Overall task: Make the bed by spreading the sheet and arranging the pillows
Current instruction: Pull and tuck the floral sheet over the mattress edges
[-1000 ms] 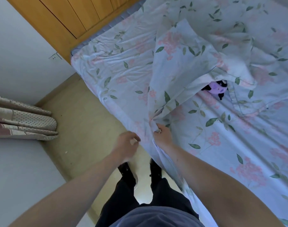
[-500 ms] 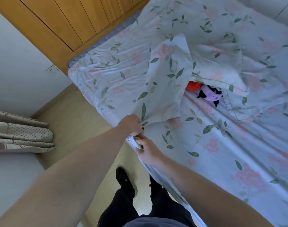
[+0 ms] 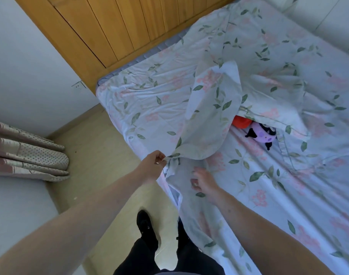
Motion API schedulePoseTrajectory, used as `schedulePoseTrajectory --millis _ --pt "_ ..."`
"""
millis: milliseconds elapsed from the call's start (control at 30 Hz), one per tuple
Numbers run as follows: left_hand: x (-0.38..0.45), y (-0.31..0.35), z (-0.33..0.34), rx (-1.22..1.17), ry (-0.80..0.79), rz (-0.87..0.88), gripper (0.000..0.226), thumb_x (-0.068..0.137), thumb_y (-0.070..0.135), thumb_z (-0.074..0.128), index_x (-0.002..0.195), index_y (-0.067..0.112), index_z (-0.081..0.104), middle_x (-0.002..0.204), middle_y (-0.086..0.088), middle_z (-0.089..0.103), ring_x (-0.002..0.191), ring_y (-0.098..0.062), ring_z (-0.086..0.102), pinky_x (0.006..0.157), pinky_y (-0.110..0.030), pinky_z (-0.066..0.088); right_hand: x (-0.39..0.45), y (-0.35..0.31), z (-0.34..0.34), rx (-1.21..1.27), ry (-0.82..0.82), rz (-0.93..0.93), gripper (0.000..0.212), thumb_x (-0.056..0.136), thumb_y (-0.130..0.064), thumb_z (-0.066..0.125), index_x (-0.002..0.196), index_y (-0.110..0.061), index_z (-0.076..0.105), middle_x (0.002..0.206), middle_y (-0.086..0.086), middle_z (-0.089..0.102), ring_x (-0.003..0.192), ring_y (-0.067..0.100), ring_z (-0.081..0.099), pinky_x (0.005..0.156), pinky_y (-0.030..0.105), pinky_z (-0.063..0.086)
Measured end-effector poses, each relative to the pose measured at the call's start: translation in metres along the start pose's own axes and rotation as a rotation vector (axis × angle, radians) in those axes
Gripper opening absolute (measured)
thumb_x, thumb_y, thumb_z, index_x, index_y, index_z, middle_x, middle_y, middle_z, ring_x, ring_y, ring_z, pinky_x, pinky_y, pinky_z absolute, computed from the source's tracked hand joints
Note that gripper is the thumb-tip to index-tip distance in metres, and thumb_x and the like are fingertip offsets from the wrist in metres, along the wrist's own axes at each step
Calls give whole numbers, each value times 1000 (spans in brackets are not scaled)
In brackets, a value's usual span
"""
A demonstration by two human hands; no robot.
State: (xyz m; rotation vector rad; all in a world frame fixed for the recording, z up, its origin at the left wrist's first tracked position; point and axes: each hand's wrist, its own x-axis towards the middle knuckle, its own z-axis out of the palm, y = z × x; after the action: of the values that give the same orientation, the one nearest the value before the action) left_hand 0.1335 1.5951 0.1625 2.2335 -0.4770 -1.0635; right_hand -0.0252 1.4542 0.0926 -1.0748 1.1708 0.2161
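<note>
The flowery sheet (image 3: pixel 207 116) lies bunched up on the bed (image 3: pixel 288 195), with one corner lifted over the middle. The left hand (image 3: pixel 153 165) pinches that corner tight at the bed's edge. The right hand (image 3: pixel 204 181), just to its 4 o'clock, rests on the sheet with fingers loose, holding nothing. At 2 o'clock a purple toy (image 3: pixel 262 133) and something orange (image 3: pixel 241 122) peek out. A curtain (image 3: pixel 27 155) hangs at 9 o'clock.

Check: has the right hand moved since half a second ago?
Yes. The right hand let go of the sheet edge beside the left hand and moved inward over the bed.
</note>
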Motion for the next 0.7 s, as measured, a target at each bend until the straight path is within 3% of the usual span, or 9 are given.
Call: schedulePoseTrajectory --millis 100,167,233,333,433,533,633,700 --pt "-10 -5 -7 -98 23 -12 9 102 18 52 95 13 56 72 6 51 57 -13 41 48 -18 36 14 -34 -14 383 14 141 54 100 -49 55 142 -17 43 138 11 52 114 30 58 98 44 53" --pt "-15 -8 -11 -144 38 -27 10 101 19 53 94 14 56 71 7 52 56 -12 40 48 -19 35 21 -49 -15 405 -28 192 63 97 -57 54 146 -21 37 136 12 51 116 32 56 99 44 52" --pt "-19 -10 -12 -179 42 -39 10 100 20 54 91 17 56 73 7 54 57 -12 41 47 -16 35 29 -57 -10 413 -65 229 62 92 -60 60 135 -17 45 126 12 54 110 32 59 94 44 55" --pt "-23 -15 -16 -200 54 -48 9 99 22 55 93 18 58 81 6 59 63 -14 45 48 -16 37 36 -70 12 554 -52 208 36 93 -42 68 109 -12 57 113 14 58 104 26 63 85 36 59" --pt "-23 -19 -20 -196 57 -54 8 99 22 55 93 19 59 89 6 62 65 -14 48 50 -17 38 39 -87 33 577 57 130 9 97 -14 63 92 -11 57 81 5 56 66 12 54 52 18 50" --pt "-23 -27 -24 -116 28 -57 8 100 22 54 94 21 58 92 7 62 71 -15 52 55 -18 40 43 -107 39 601 148 88 23 92 1 54 80 -17 46 64 0 40 50 10 35 41 18 32" --pt "-22 -39 -33 -22 8 -96 5 99 22 53 100 21 58 100 3 62 87 -18 57 67 -22 45 33 -133 49 502 153 8 16 88 0 59 88 -16 56 70 -1 47 53 10 38 38 18 33" --pt "-19 -46 -39 18 -3 -151 6 98 24 55 102 20 57 102 3 61 90 -18 57 69 -24 45 18 -153 62 318 157 -202 24 84 4 61 99 -14 65 74 0 54 55 13 41 40 18 33"
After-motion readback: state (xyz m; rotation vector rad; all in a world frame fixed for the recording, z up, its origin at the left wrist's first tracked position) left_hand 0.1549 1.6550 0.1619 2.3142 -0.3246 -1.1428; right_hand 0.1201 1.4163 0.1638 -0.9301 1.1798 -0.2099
